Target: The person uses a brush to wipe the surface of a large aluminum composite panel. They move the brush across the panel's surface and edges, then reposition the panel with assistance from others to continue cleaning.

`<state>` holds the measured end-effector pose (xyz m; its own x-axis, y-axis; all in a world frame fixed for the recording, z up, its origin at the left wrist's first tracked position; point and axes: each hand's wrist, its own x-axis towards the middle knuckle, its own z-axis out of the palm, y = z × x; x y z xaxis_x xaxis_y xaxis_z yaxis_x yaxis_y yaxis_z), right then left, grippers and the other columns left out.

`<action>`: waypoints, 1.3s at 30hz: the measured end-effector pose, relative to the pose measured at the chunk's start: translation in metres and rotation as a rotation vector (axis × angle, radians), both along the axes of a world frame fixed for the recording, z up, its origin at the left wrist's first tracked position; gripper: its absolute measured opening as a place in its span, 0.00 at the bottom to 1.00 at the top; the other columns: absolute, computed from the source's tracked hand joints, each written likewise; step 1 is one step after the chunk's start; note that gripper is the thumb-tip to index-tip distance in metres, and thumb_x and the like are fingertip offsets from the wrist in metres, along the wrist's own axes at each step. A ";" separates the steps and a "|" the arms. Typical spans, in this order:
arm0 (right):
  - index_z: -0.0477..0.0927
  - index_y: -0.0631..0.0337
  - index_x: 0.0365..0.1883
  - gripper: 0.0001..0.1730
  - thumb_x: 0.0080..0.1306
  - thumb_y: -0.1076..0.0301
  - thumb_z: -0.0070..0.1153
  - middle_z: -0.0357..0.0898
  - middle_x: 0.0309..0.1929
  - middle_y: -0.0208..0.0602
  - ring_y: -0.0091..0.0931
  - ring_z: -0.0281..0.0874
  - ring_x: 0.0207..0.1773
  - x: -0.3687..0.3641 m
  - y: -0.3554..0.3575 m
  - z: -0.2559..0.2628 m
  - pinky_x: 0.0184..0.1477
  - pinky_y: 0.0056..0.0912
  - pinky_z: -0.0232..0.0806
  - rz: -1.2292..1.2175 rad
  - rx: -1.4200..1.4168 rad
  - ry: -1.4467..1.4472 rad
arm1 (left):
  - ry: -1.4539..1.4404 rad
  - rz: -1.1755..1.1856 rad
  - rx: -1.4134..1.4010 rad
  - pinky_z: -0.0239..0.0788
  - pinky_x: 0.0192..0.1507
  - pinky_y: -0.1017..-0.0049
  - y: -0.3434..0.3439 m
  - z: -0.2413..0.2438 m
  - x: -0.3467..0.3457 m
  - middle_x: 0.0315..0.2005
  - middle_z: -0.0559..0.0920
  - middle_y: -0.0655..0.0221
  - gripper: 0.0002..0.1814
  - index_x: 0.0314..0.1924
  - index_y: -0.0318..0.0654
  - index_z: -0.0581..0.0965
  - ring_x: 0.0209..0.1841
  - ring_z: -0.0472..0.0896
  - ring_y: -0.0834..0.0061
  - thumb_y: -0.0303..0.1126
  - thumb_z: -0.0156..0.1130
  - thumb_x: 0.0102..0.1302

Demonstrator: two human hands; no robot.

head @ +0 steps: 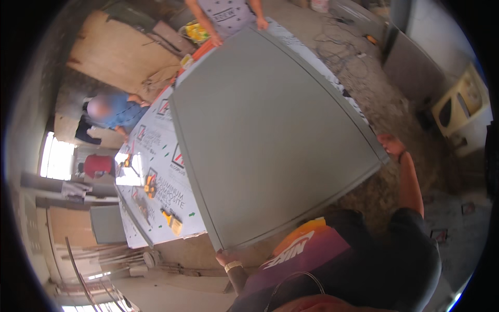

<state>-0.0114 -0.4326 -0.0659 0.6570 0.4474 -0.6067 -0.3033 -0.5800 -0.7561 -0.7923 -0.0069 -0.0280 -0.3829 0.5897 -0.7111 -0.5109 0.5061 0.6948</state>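
A large flat grey panel (269,128) with grooves running along its edges spans the middle of the view. My left hand (227,257), with a pale watch or band on the wrist, grips its near left corner. At the near right corner, my right hand (391,144) holds the edge; a dark band circles that wrist. A co-worker's two hands (216,39) are on the far edge. Beneath the panel lies a printed, film-covered sheet (161,156), showing to its left and along its right side. How much weight the sheet bears cannot be told.
On the sheet's left part are a paintbrush (172,223), a yellow-and-black power tool (149,185) and a narrow grey strip (134,218). Another person (122,111) stands at the left side, and one in red (96,165) farther off. Cables (337,50) trail over the floor at right.
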 end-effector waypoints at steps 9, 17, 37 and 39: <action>0.78 0.55 0.69 0.30 0.71 0.53 0.61 0.83 0.60 0.49 0.43 0.78 0.65 -0.074 0.026 0.061 0.67 0.44 0.68 0.107 -0.154 -0.445 | -0.055 -0.073 0.137 0.74 0.61 0.48 0.098 0.045 0.031 0.64 0.68 0.55 0.23 0.61 0.34 0.72 0.60 0.73 0.54 0.37 0.54 0.70; 0.86 0.55 0.58 0.27 0.70 0.46 0.61 0.82 0.58 0.47 0.44 0.68 0.72 -0.090 0.063 0.031 0.73 0.49 0.61 -0.188 -0.398 -0.749 | -0.133 -0.190 0.019 0.79 0.53 0.54 0.188 -0.006 -0.005 0.48 0.81 0.57 0.18 0.54 0.33 0.77 0.52 0.80 0.60 0.34 0.50 0.68; 0.78 0.57 0.67 0.31 0.68 0.55 0.63 0.74 0.69 0.47 0.48 0.71 0.69 -0.127 0.087 0.003 0.72 0.55 0.64 -0.151 -0.525 -0.745 | -0.249 -0.148 0.163 0.71 0.65 0.45 0.143 -0.059 0.033 0.67 0.72 0.54 0.23 0.65 0.33 0.70 0.67 0.73 0.53 0.33 0.51 0.73; 0.76 0.55 0.68 0.31 0.68 0.55 0.62 0.74 0.68 0.45 0.47 0.70 0.70 -0.136 0.107 0.015 0.71 0.56 0.66 -0.138 -0.551 -0.672 | 0.131 -0.382 0.419 0.72 0.67 0.48 0.129 -0.068 0.006 0.67 0.71 0.53 0.24 0.68 0.30 0.67 0.67 0.73 0.52 0.27 0.54 0.73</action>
<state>-0.1474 -0.3251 -0.0509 0.9794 0.0952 -0.1781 0.0112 -0.9061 -0.4229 -0.7864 0.1221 -0.0962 -0.1563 0.9243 -0.3483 -0.2423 0.3060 0.9207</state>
